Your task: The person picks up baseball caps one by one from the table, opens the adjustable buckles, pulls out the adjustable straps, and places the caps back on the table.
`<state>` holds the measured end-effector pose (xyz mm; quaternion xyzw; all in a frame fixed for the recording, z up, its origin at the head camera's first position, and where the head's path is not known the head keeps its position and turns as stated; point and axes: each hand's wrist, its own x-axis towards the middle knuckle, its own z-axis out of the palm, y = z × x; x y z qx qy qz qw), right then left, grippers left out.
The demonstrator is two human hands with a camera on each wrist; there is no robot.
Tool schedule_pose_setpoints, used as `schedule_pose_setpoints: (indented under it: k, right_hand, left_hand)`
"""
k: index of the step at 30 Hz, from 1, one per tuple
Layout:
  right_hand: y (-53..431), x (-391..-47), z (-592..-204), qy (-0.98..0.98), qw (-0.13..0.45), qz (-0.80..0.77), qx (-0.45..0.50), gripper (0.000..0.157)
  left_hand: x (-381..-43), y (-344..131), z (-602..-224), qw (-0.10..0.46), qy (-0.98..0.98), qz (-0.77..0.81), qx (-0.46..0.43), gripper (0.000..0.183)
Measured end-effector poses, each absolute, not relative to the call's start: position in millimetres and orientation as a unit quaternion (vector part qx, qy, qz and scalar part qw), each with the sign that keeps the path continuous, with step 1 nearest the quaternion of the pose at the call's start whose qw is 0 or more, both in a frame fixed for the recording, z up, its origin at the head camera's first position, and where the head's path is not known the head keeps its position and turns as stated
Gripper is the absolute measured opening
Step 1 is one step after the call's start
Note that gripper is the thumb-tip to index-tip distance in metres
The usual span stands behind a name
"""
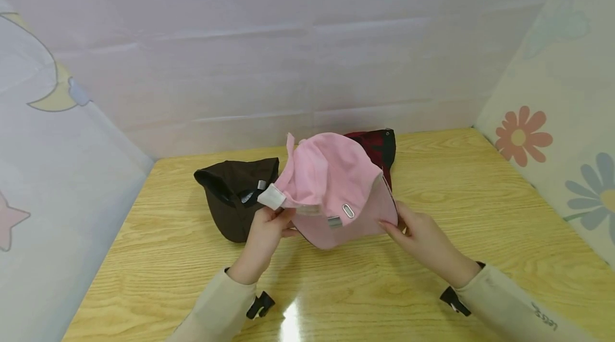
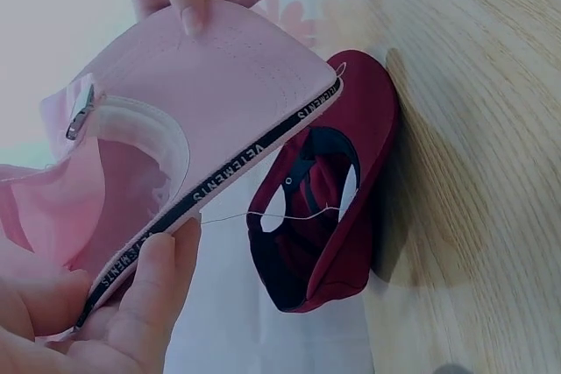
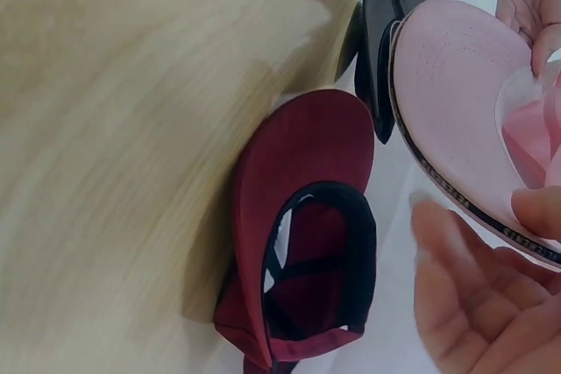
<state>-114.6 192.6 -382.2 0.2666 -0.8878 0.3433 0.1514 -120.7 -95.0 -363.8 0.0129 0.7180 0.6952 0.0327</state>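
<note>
A pink cap (image 1: 336,166) is held up over the wooden table, its brim toward the person. My left hand (image 1: 261,240) pinches the brim's left edge between thumb and fingers. At the opposite edge, my right hand (image 1: 427,243) grips the brim with the thumb on its face. Black lettered tape (image 2: 254,148) runs along the brim's edge, and a loose thread hangs from it in the left wrist view. The cap's back strap hangs undone, with a metal buckle (image 1: 334,221) showing. Behind the pink cap, a dark red cap (image 3: 302,151) is partly hidden in the head view.
On the wooden table (image 1: 168,278), a dark brown cap (image 1: 230,176) lies left of the pink one. A pale cloth wall (image 1: 307,64) closes off the back, with printed walls on both sides. Black straps (image 1: 260,304) sit at both wrists.
</note>
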Motion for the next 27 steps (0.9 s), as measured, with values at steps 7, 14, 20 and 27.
schedule_pose_setpoints:
  k: [7,14,20,27]
  right_hand:
    - [193.9,-111.0,-386.4,-0.87,0.1,0.413,0.248,0.012]
    - [194.3,-105.5,-390.4,-0.863,0.115,0.434,0.233,0.006]
    - [198.4,-99.2,-391.8,-0.862,0.092,0.464,0.181,0.003]
    - [209.8,-95.7,-395.7,-0.85,0.113,0.486,0.171,0.008]
  left_hand:
    - [-118.5,-92.5,-361.1,0.032,0.718,0.696,0.018,0.026]
    - [-118.7,-89.6,-362.0,0.05,0.715,0.697,0.028,0.024]
    - [-116.2,-89.3,-360.9,0.074,0.717,0.69,0.059,0.031]
    - [-112.3,-91.3,-360.4,0.114,0.709,0.691,0.084,0.041]
